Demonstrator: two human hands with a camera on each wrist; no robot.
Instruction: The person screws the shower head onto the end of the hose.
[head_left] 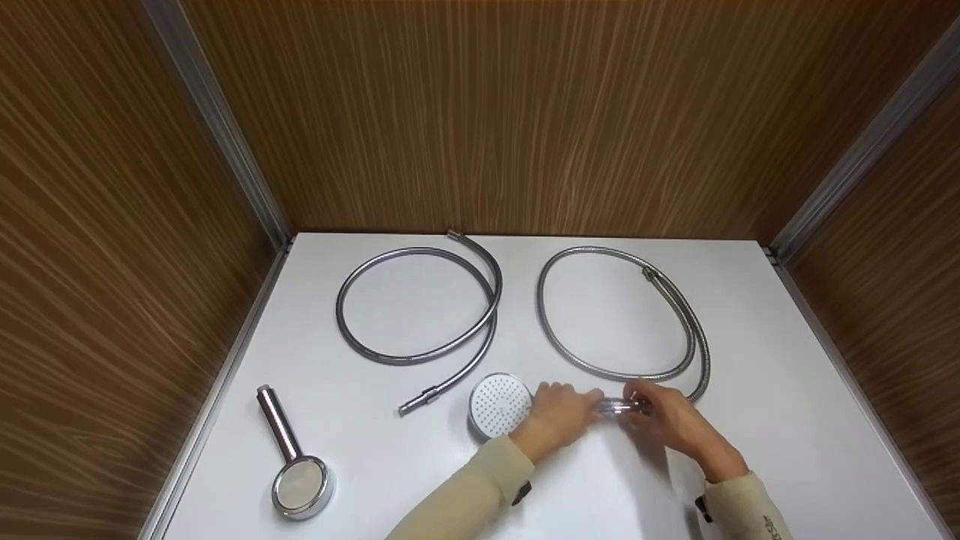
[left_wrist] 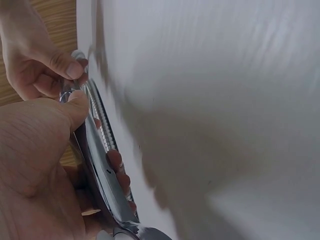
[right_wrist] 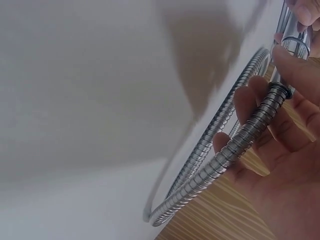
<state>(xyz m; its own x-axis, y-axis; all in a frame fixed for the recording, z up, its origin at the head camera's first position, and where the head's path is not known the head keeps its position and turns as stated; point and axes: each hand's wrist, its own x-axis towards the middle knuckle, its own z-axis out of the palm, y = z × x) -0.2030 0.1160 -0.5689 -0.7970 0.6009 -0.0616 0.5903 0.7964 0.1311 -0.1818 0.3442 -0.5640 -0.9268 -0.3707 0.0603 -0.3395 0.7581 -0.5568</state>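
Note:
A chrome shower head [head_left: 500,405] with a white, dotted spray face lies to the left of my left hand [head_left: 561,417]. That hand grips its handle [left_wrist: 107,175], the fingers wrapped round from beneath. At the handle's free end, my right hand [head_left: 670,420] pinches the metal end fitting [right_wrist: 278,76] of a ribbed shower hose [head_left: 541,300] between thumb and fingers. Fitting and handle meet end to end in the right wrist view; how far they are joined I cannot tell. Just past the fitting, the hose [right_wrist: 215,167] runs across the right fingers and loops back over the table.
A second chrome hose [head_left: 340,307] lies coiled on the white table [head_left: 390,480], back left. Another shower head [head_left: 301,486] rests at the front left, its handle pointing away. Wood-grain panels [head_left: 480,112] wall in the back and both sides.

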